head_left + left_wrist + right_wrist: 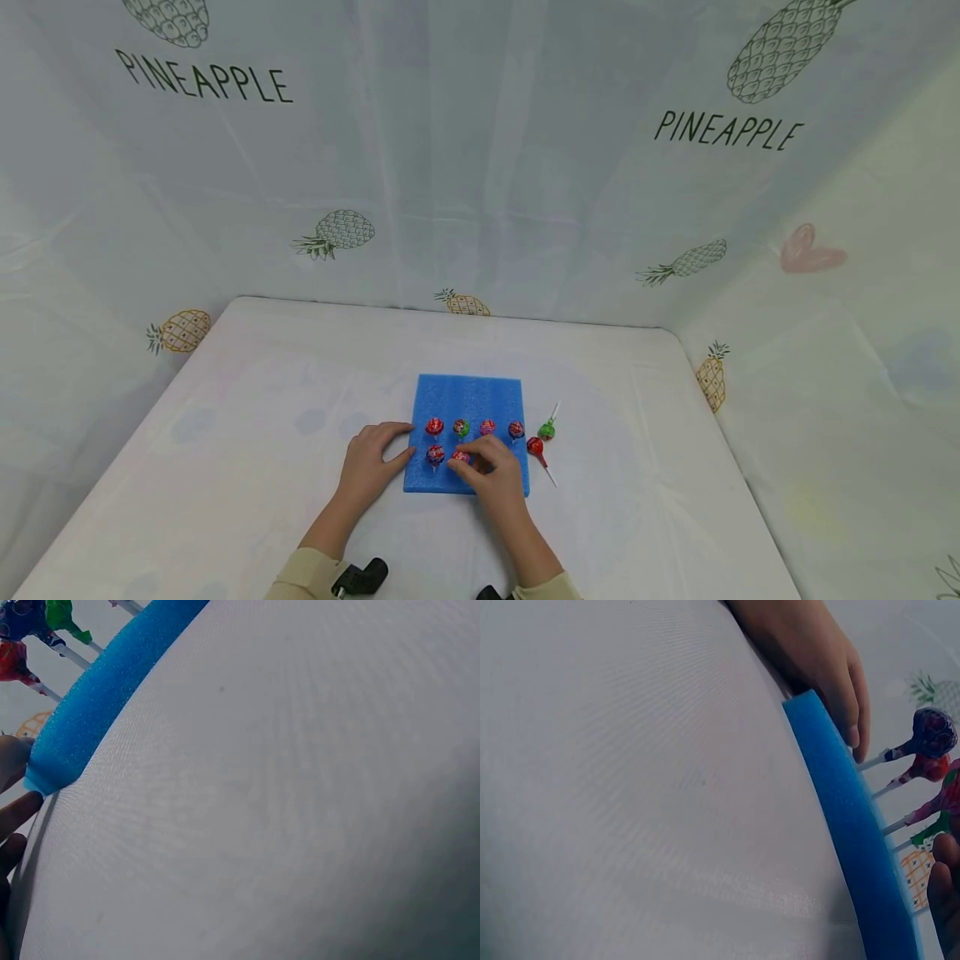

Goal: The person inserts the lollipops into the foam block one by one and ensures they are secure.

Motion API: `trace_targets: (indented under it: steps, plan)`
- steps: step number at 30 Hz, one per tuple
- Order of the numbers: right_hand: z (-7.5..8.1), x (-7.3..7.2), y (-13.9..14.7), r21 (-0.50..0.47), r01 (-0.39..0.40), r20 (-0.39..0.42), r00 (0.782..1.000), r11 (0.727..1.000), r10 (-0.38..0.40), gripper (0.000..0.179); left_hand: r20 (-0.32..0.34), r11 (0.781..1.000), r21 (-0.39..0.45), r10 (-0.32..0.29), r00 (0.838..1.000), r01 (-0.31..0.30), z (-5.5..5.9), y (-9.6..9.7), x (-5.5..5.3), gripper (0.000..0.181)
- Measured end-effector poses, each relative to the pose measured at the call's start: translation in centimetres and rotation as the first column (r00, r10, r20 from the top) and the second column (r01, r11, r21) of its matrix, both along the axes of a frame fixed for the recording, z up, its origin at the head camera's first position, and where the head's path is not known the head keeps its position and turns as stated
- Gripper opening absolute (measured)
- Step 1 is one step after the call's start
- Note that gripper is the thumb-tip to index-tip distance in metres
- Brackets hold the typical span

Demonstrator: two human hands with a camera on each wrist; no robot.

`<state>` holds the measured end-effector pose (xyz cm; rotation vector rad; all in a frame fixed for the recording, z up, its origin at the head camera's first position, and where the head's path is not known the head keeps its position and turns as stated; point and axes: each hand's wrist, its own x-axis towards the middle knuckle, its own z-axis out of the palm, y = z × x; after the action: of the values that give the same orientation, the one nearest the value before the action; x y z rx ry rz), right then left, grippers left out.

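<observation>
Head view: a pink-red lollipop point(460, 456) is pinched between thumb and fingers of the right hand point(495, 477), above a blue foam block point(468, 396) and beside an upright purple lollipop point(435, 455). The block's left edge is touched by the extended fingers of the left hand point(367, 460). For a firm stand, the lollipop is probably best pressed straight down, with the block braced and that neighbour left unbumped.
</observation>
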<state>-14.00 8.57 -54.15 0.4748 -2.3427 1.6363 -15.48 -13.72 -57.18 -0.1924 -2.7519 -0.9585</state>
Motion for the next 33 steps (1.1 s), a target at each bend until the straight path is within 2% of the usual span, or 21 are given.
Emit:
trace_targets:
  steps: [8,14,19,26,33]
  plan:
    - [0.1,0.1,0.1,0.015,0.003,0.016,1.000,1.000,-0.004,0.024,0.001,1.000,0.002,-0.001,1.000,0.001,0.2,0.1,0.0,0.038]
    - [0.7,0.5,0.4,0.075,-0.002,0.062,0.998,0.997,-0.003,0.030,-0.011,1.000,-0.001,-0.003,1.000,0.003,0.1,0.1,0.0,0.037]
    - [0.7,0.9,0.9,0.115,0.000,0.059,0.998,0.993,-0.007,0.035,-0.019,1.000,-0.004,-0.006,1.000,0.005,-0.1,0.1,-0.1,0.037]
    - [0.6,1.4,2.5,0.088,0.082,0.103,0.990,0.993,-0.091,0.031,-0.018,1.000,0.006,-0.009,1.000,0.009,-0.2,0.0,-0.1,0.036]
    - [0.2,1.3,4.5,0.062,0.158,0.051,0.986,0.986,-0.161,0.026,-0.023,1.000,0.008,-0.015,1.000,0.015,-0.2,0.0,-0.1,0.036]
